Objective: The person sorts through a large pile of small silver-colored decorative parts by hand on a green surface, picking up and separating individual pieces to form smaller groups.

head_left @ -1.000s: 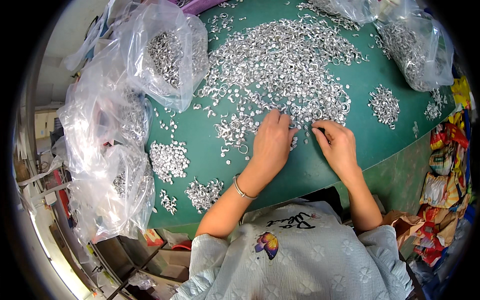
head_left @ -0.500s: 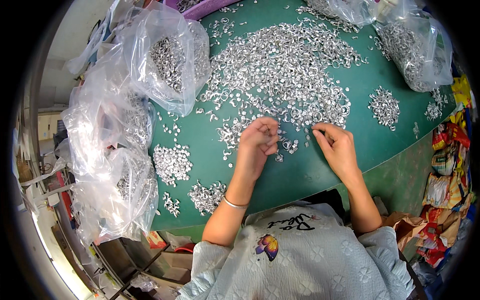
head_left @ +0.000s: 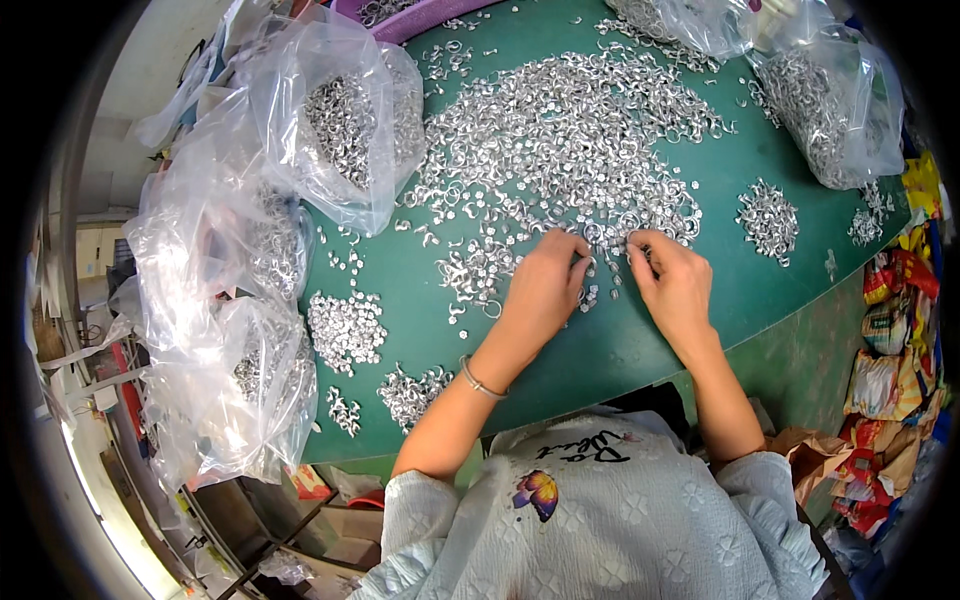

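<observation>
I can't tell if the left hand (head_left: 545,283) or right hand (head_left: 676,282) pinches silver bits (head_left: 565,150). Below both hands, green table (head_left: 615,350) reaches its edge.

From the person's head, one wide fisheye camera looks steeply down over the pale-blue textured fabric shirt (head_left: 620,510) toward the far side of the smooth green table (head_left: 610,350), near enough that the bare left hand (head_left: 545,280) and bare right hand (head_left: 676,285) fall around the middle.
</observation>
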Demonstrator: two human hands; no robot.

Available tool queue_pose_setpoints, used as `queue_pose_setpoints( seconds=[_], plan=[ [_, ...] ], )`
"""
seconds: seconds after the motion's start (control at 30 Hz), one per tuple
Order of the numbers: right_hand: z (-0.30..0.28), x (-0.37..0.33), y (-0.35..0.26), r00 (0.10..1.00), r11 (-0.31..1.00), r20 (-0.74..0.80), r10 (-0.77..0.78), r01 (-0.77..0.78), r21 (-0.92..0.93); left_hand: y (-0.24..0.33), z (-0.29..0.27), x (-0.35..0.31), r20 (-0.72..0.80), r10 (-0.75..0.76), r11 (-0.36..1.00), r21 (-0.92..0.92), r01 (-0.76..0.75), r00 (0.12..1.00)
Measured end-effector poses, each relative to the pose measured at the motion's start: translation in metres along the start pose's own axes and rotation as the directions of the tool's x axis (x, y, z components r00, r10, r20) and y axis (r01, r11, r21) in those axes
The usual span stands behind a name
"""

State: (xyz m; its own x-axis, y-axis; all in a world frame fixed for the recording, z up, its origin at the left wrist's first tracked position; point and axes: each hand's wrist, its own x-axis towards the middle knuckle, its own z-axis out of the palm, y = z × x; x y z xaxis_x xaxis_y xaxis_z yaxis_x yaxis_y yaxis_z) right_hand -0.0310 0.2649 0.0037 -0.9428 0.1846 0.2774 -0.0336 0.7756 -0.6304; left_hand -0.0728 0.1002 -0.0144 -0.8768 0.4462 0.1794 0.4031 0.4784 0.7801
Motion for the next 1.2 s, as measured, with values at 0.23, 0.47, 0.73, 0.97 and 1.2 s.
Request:
queue_pose_setpoints(
  seconds=[0.23, 0.47, 0.73, 0.97, 1.2],
  plan=[
    [-0.014, -0.010, 0.008, 0.992, 0.984, 0.051, 0.115, -0.121, 0.128, 0.012, -0.025, -0.002, 0.492, -0.291, -0.128, -0.870, 0.476, 0.821],
    [-0.012, -0.013, 0.006, 0.986, 0.970, 0.080, 0.143, -0.156, 0.186, 0.023, 0.011, 0.004, 0.010, -0.011, 0.992, 0.124, 0.010, 1.000],
    [-0.019, -0.014, 0.018, 0.960, 0.867, 0.066, 0.272, -0.274, 0.417, 0.008, -0.004, 0.000, 0.141, -0.315, 0.810, -0.475, 0.344, 0.938],
    [-0.022, -0.011, 0.017, 0.827, 0.390, 0.463, 0.319, -0.560, 0.731, 0.004, -0.043, -0.017, 0.330, -0.464, -0.206, -0.943, 0.262, 0.822],
    [0.013, 0.011, -0.015, 0.986, 0.983, 0.143, -0.084, 0.059, 0.171, 0.003, -0.023, -0.011, -0.015, -0.543, 0.658, -0.629, 0.414, 0.840]
  ],
)
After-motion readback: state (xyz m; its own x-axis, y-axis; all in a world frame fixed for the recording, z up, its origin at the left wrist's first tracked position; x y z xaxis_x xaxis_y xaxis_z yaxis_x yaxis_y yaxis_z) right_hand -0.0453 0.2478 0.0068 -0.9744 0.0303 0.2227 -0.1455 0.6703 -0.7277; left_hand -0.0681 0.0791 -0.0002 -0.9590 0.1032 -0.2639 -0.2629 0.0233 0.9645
